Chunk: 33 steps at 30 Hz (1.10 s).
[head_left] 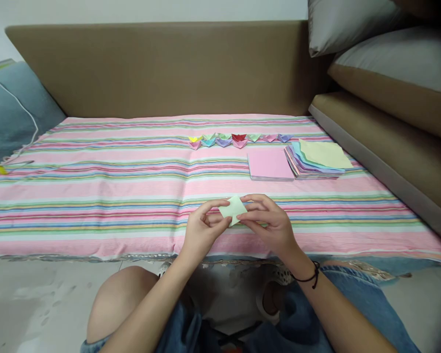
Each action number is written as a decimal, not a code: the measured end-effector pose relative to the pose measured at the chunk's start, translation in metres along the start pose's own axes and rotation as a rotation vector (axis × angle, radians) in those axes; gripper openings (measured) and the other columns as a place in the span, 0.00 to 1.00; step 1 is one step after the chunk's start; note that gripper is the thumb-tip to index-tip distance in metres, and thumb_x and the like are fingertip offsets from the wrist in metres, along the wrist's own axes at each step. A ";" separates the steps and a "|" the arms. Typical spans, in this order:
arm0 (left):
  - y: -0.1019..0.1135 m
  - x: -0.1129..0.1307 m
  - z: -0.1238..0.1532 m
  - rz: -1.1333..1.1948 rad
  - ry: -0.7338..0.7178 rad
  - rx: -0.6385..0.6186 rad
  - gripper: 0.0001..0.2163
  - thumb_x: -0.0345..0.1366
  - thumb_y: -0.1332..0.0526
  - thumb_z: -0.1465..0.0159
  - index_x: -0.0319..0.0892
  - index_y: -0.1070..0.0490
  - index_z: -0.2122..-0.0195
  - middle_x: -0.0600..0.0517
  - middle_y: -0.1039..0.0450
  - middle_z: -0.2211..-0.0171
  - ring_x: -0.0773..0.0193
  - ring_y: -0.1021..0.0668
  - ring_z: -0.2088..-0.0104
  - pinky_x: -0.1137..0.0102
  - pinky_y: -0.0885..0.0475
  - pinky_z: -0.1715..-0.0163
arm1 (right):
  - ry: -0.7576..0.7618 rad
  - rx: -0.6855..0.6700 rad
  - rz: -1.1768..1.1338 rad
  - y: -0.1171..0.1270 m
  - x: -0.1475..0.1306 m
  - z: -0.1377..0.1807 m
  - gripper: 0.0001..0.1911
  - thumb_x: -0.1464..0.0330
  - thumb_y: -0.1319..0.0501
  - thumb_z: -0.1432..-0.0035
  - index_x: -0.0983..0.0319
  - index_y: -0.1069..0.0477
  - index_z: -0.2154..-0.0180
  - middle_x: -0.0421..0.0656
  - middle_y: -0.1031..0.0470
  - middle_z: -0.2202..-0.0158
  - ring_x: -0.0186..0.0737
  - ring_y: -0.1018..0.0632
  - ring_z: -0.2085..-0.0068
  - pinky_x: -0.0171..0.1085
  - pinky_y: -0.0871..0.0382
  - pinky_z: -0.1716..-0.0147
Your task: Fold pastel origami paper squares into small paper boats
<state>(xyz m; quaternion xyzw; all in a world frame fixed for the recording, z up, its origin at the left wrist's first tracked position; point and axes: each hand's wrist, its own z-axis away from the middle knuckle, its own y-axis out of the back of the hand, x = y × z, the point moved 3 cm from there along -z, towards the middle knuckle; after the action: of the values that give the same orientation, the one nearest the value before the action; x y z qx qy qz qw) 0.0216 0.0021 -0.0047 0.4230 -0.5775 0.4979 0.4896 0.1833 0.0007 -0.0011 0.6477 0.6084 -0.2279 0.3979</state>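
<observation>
My left hand (pixel 202 228) and my right hand (pixel 269 221) pinch a small, partly folded pale green paper (pixel 233 210) between them, just above the near part of the striped cloth (pixel 106 196). Both hands have fingers closed on the paper's edges. Farther back lies a row of several small folded paper boats (pixel 238 140) in mixed colours. To the right of them sit a pink paper stack (pixel 270 163) and a fanned stack of coloured sheets (pixel 319 158) with a pale yellow sheet on top.
A brown padded backrest (pixel 169 68) runs behind the cloth. Brown and grey cushions (pixel 385 78) pile up at the right. A grey-blue pillow (pixel 11 108) with a white cable lies at the left. My knees and denim shorts are below, over a pale floor.
</observation>
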 end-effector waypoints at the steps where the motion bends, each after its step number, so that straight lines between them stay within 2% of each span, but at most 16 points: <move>1: 0.000 -0.001 0.000 -0.001 0.000 -0.002 0.14 0.32 0.33 0.48 0.40 0.30 0.61 0.54 0.25 0.78 0.68 0.23 0.77 0.77 0.30 0.74 | 0.011 -0.014 0.014 0.000 0.000 0.000 0.10 0.75 0.39 0.44 0.56 0.22 0.66 0.46 0.33 0.54 0.38 0.25 0.63 0.38 0.27 0.68; 7: -0.001 0.000 0.000 -0.017 0.000 -0.014 0.13 0.33 0.34 0.46 0.39 0.30 0.60 0.58 0.30 0.82 0.72 0.27 0.80 0.78 0.33 0.78 | 0.076 -0.071 0.090 0.003 -0.002 -0.001 0.09 0.73 0.41 0.42 0.56 0.23 0.65 0.46 0.35 0.52 0.38 0.25 0.63 0.40 0.26 0.66; 10: -0.001 0.001 0.000 -0.043 0.011 -0.026 0.13 0.35 0.34 0.45 0.40 0.30 0.59 0.58 0.31 0.84 0.71 0.27 0.81 0.77 0.33 0.79 | 0.081 -0.091 0.106 0.003 -0.002 -0.001 0.10 0.73 0.42 0.41 0.55 0.23 0.64 0.46 0.36 0.52 0.37 0.24 0.62 0.40 0.26 0.64; 12: -0.001 0.001 0.000 -0.053 0.020 -0.023 0.14 0.35 0.33 0.47 0.40 0.29 0.59 0.56 0.28 0.81 0.68 0.25 0.79 0.75 0.31 0.78 | 0.083 -0.116 0.100 0.004 -0.001 -0.002 0.10 0.73 0.42 0.41 0.55 0.23 0.63 0.46 0.36 0.51 0.38 0.24 0.61 0.40 0.25 0.62; 15: 0.000 0.000 -0.001 -0.030 0.023 -0.022 0.17 0.35 0.31 0.50 0.41 0.29 0.59 0.52 0.23 0.70 0.63 0.21 0.72 0.72 0.26 0.72 | 0.102 -0.157 0.084 0.005 0.001 -0.001 0.10 0.73 0.42 0.41 0.55 0.24 0.63 0.45 0.37 0.50 0.39 0.24 0.59 0.40 0.25 0.61; 18: 0.000 -0.002 -0.002 -0.031 0.031 -0.033 0.18 0.34 0.31 0.51 0.41 0.29 0.59 0.51 0.22 0.68 0.61 0.20 0.70 0.72 0.24 0.70 | 0.097 -0.164 0.070 0.005 0.002 -0.001 0.10 0.73 0.41 0.42 0.55 0.23 0.64 0.45 0.37 0.50 0.39 0.24 0.59 0.40 0.25 0.61; 21: 0.001 -0.002 -0.003 -0.065 0.012 -0.018 0.17 0.34 0.31 0.49 0.40 0.30 0.58 0.51 0.22 0.70 0.61 0.20 0.71 0.72 0.25 0.70 | -0.045 -0.093 -0.033 0.003 0.003 -0.001 0.10 0.71 0.37 0.45 0.54 0.25 0.60 0.45 0.36 0.49 0.40 0.24 0.58 0.40 0.25 0.61; 24: 0.001 -0.001 -0.002 -0.084 -0.012 0.000 0.16 0.34 0.32 0.49 0.40 0.30 0.58 0.51 0.22 0.70 0.61 0.20 0.70 0.72 0.25 0.71 | -0.353 0.049 -0.272 0.000 0.011 0.001 0.19 0.65 0.35 0.48 0.55 0.31 0.53 0.46 0.32 0.50 0.41 0.23 0.59 0.39 0.25 0.63; 27: -0.001 -0.001 -0.001 -0.086 -0.005 -0.009 0.16 0.34 0.33 0.48 0.40 0.30 0.58 0.51 0.23 0.73 0.61 0.20 0.71 0.73 0.27 0.73 | -0.615 0.102 -0.422 -0.004 0.018 0.004 0.21 0.63 0.33 0.52 0.59 0.33 0.56 0.44 0.25 0.62 0.38 0.22 0.66 0.38 0.25 0.66; 30: -0.003 -0.002 0.001 -0.088 0.028 -0.030 0.16 0.34 0.33 0.47 0.40 0.31 0.57 0.53 0.25 0.79 0.63 0.22 0.76 0.75 0.29 0.79 | -0.708 0.110 -0.462 -0.006 0.021 0.006 0.24 0.64 0.31 0.56 0.60 0.33 0.57 0.39 0.24 0.73 0.36 0.23 0.72 0.35 0.28 0.69; 33: -0.005 -0.002 0.002 -0.112 0.015 -0.034 0.14 0.34 0.33 0.47 0.41 0.30 0.59 0.53 0.25 0.78 0.67 0.24 0.79 0.77 0.33 0.83 | -0.715 0.136 -0.470 -0.005 0.020 0.007 0.25 0.65 0.30 0.58 0.60 0.34 0.57 0.37 0.24 0.75 0.35 0.23 0.73 0.34 0.30 0.71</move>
<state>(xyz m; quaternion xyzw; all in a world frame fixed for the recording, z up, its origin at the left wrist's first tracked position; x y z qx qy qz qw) 0.0263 -0.0006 -0.0058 0.4426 -0.5574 0.4632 0.5281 0.1830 0.0075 -0.0219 0.3968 0.5468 -0.5619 0.4773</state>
